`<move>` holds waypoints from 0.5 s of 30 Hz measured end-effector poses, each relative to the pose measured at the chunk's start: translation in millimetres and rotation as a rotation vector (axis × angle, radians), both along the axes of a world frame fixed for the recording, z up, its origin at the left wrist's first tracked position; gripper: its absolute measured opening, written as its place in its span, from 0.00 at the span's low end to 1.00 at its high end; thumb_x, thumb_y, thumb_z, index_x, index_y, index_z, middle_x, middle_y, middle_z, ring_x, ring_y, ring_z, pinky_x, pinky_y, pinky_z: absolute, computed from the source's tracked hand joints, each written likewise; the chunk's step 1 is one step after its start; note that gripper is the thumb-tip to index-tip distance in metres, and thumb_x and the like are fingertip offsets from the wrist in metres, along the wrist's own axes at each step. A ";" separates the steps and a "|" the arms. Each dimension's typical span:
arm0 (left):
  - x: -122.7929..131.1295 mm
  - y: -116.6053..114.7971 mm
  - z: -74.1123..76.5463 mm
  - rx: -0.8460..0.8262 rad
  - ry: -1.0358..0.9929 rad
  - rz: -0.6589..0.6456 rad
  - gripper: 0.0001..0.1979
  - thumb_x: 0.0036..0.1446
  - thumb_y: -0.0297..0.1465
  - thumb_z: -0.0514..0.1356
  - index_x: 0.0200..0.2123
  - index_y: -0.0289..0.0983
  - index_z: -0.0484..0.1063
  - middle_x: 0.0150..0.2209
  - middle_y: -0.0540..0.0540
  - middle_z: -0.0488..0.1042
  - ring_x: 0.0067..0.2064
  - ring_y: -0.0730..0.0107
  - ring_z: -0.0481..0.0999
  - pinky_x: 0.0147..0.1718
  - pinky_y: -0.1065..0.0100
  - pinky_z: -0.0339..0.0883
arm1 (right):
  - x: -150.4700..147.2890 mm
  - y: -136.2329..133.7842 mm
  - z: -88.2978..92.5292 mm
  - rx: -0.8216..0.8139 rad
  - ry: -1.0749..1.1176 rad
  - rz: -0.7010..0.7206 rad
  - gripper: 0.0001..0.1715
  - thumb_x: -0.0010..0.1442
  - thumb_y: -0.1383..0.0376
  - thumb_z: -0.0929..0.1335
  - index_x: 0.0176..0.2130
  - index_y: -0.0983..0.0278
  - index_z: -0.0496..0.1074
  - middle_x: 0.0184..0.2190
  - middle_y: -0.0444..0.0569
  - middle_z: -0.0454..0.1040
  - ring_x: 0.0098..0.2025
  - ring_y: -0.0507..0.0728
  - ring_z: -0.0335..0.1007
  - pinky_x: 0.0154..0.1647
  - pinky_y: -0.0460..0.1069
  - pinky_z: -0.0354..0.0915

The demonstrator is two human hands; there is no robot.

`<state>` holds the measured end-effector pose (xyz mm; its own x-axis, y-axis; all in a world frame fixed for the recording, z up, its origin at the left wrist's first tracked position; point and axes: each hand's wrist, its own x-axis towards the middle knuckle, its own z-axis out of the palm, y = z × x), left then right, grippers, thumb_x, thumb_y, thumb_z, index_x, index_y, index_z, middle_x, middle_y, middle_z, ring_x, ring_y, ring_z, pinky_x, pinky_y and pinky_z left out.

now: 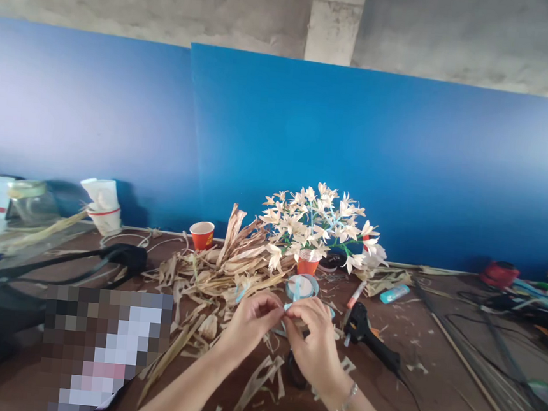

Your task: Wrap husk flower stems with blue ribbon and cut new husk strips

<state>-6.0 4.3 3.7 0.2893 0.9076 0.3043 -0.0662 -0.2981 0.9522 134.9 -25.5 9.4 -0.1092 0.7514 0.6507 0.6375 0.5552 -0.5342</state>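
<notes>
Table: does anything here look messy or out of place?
Dried husk strips lie strewn across the table around the left hand and right hand, which pinch a pale blue strip. The glue gun lies on its side.

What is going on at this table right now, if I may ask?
A person is working at a brown table strewn with dried husks. The left hand and right hand pinch a small piece between their fingertips; it is too small to identify. A roll of blue tape lies just beyond, before husk flowers in an orange cup. A black glue gun lies untouched to the right.
</notes>
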 end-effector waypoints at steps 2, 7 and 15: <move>0.2 0.4 -2.0 -0.006 -0.013 0.008 0.07 0.49 0.32 0.58 0.24 0.34 0.68 0.29 0.47 0.67 0.32 0.69 0.66 0.32 0.70 0.61 | -1.5 -1.3 0.4 0.020 -0.070 -0.020 0.07 0.54 0.71 0.63 0.26 0.62 0.67 0.28 0.48 0.70 0.34 0.56 0.63 0.37 0.52 0.54; -4.2 2.5 3.3 -0.010 0.113 0.097 0.08 0.46 0.31 0.59 0.19 0.34 0.68 0.39 0.43 0.67 0.39 0.65 0.68 0.35 0.69 0.61 | -0.7 -2.3 2.7 -0.049 0.027 -0.002 0.05 0.53 0.69 0.63 0.30 0.63 0.68 0.32 0.49 0.71 0.37 0.57 0.65 0.40 0.52 0.57; -8.9 3.0 7.1 0.037 0.297 0.033 0.04 0.42 0.27 0.58 0.18 0.35 0.69 0.37 0.46 0.67 0.38 0.66 0.68 0.36 0.68 0.60 | 1.3 5.3 -5.5 -0.433 0.358 0.268 0.14 0.57 0.64 0.61 0.42 0.63 0.70 0.35 0.49 0.74 0.35 0.55 0.69 0.33 0.46 0.64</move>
